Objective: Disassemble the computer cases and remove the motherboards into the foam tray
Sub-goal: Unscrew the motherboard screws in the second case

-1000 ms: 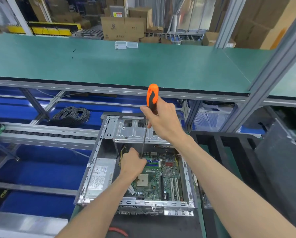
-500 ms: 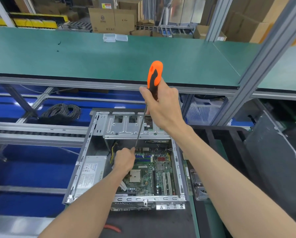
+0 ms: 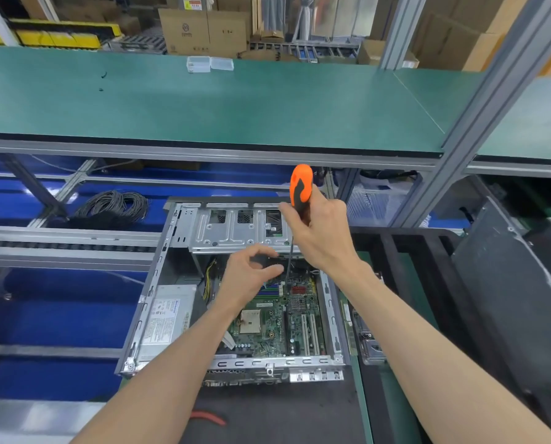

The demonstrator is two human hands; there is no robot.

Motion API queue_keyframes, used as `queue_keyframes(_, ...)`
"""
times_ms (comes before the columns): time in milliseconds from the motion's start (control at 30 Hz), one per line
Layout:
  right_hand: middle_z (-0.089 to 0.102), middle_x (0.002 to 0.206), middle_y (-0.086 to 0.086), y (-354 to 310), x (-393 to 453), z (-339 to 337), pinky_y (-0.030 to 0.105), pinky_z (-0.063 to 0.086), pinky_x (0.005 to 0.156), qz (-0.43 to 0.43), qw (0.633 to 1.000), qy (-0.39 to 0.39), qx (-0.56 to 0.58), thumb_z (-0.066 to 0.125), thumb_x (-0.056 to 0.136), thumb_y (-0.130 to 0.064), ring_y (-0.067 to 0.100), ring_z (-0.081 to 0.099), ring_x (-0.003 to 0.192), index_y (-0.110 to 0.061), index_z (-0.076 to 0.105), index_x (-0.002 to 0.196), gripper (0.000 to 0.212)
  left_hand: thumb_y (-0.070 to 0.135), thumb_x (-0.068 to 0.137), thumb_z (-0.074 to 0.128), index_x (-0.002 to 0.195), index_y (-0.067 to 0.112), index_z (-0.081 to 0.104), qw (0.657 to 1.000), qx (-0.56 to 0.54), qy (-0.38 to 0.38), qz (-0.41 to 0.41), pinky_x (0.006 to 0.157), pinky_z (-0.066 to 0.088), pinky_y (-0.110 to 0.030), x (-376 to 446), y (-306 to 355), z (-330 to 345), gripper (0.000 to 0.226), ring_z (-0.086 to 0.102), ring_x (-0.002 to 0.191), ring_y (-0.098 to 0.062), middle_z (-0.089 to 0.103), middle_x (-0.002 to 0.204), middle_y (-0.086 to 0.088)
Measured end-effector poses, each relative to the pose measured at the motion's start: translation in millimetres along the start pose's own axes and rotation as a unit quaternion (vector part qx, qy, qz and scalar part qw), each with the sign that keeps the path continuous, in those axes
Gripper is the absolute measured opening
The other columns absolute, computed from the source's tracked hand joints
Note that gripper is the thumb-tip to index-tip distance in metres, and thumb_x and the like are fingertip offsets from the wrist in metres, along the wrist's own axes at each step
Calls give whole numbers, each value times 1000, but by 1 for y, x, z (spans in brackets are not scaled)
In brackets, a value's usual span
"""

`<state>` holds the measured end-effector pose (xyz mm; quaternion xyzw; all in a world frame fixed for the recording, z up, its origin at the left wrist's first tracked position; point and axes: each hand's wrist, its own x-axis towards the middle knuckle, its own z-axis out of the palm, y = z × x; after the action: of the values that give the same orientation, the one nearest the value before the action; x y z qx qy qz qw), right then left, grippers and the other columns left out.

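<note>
Step in hand looked like unscrewing the green motherboard (image 3: 277, 318), which sat inside the open grey sheet-metal computer case (image 3: 159, 283) w/ its silver power supply at 9 o'clock of the board. Right hand (image 3: 319, 238) was clamped on the orange-and-black-handled screwdriver (image 3: 300, 187), shaft angled down to the board's 12 o'clock edge. Left hand (image 3: 248, 277), fingers curled, pinched a small dark part beside the tip; next move prob. needs the tip seated square in the screw.
</note>
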<state>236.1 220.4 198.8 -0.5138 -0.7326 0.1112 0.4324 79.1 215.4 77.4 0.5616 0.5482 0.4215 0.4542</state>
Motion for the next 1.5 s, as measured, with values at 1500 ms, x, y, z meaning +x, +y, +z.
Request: queue_keyframes(1500,46,56,-6,28,-26,17,27,28,55,44,999,13,-8,66,95,-33,15,39,47,-10,50,86,30,22,83,80,94,21,82,996,77,-40,26,83,50,-12,10,-8,25,11,70,87,5,77,91,14)
